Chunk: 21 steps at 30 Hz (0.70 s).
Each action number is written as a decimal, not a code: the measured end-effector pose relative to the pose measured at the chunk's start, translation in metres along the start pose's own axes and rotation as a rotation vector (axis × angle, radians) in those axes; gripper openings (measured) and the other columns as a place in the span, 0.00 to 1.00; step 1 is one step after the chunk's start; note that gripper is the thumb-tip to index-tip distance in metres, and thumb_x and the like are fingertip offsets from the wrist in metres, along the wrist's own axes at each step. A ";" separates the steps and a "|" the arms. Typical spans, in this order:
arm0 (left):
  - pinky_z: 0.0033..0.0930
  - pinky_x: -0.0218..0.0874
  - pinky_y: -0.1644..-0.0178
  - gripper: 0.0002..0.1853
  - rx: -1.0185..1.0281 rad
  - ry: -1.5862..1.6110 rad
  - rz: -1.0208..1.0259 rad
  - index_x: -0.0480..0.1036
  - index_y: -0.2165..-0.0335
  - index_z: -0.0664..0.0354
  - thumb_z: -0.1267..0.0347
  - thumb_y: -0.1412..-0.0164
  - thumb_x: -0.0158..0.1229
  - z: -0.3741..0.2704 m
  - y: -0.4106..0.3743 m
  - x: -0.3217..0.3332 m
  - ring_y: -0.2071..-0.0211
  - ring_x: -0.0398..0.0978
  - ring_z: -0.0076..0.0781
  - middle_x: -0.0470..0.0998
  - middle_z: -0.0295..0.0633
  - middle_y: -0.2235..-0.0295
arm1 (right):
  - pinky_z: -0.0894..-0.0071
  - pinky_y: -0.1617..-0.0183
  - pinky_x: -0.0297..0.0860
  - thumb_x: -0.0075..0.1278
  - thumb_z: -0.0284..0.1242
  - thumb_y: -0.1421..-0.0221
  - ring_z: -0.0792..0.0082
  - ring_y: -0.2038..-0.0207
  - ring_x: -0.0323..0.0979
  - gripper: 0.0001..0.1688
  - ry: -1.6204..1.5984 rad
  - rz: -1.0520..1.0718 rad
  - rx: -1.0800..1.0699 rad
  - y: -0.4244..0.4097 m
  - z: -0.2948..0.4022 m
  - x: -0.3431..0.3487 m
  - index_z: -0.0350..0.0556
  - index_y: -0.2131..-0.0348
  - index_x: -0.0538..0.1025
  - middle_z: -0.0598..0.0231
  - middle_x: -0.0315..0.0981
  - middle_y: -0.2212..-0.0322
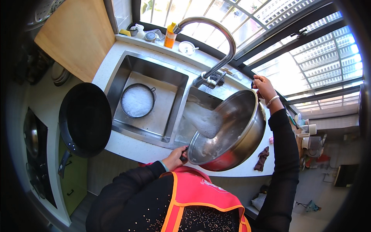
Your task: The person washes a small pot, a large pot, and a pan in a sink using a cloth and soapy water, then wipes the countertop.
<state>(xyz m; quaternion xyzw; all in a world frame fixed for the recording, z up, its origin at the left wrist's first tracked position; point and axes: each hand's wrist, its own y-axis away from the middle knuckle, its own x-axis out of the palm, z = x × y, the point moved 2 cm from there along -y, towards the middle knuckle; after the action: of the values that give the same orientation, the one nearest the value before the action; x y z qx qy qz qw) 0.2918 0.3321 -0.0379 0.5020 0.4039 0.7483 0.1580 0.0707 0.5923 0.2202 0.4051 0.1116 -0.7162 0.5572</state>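
A large stainless steel pot (232,127) is tilted over the right sink basin (181,136), and foamy water (203,120) pours from its rim into that basin. My left hand (175,158) grips the pot's dark near handle. Up by the window, my right hand (263,87) is closed around the opposite handle, which my fingers mostly cover. In the left sink basin (162,95) sits a small round dark-rimmed strainer or bowl (137,100) full of white suds. The curved chrome faucet (229,37) rises behind the pot, with its spout swung leftward.
A black frying pan (85,119) overhangs the counter's left end. On the window sill stand an orange dish-soap bottle (170,36), a white pump bottle (140,31) and a small white dish (187,47). A dark cloth (262,159) lies right of the pot. A wooden board (78,37) stands back left.
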 end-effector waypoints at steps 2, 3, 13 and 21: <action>0.19 0.55 0.82 0.09 -0.027 -0.062 0.009 0.65 0.67 0.53 0.68 0.41 0.36 0.007 -0.005 -0.002 0.89 0.53 0.11 0.57 0.23 0.88 | 0.83 0.82 0.60 0.44 0.31 0.53 0.80 0.84 0.61 0.23 -0.009 0.030 -0.021 0.001 0.020 0.008 0.38 0.57 0.65 0.66 0.66 0.80; 0.20 0.55 0.82 0.09 -0.053 -0.059 0.005 0.65 0.68 0.53 0.68 0.41 0.36 0.007 -0.006 -0.001 0.89 0.53 0.11 0.57 0.23 0.88 | 0.84 0.81 0.60 0.45 0.31 0.54 0.81 0.84 0.62 0.24 -0.032 0.051 -0.036 0.001 0.026 0.012 0.37 0.57 0.65 0.66 0.66 0.80; 0.18 0.52 0.82 0.09 -0.145 -0.048 0.085 0.66 0.70 0.54 0.69 0.42 0.37 0.009 -0.018 -0.006 0.89 0.53 0.12 0.57 0.23 0.88 | 0.83 0.79 0.62 0.48 0.31 0.57 0.80 0.81 0.64 0.27 0.010 0.018 0.001 -0.010 0.005 0.014 0.36 0.57 0.64 0.63 0.67 0.76; 0.17 0.49 0.81 0.09 -0.137 -0.040 -0.006 0.65 0.70 0.53 0.71 0.43 0.36 0.008 -0.005 0.006 0.88 0.54 0.12 0.58 0.23 0.88 | 0.83 0.78 0.61 0.47 0.31 0.56 0.80 0.78 0.64 0.26 -0.012 -0.026 0.009 -0.014 -0.030 0.002 0.39 0.56 0.64 0.65 0.67 0.75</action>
<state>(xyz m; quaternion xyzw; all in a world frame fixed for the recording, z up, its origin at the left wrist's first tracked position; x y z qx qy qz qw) 0.2955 0.3431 -0.0370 0.5038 0.3501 0.7634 0.2020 0.0716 0.6141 0.1947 0.4020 0.1102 -0.7262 0.5466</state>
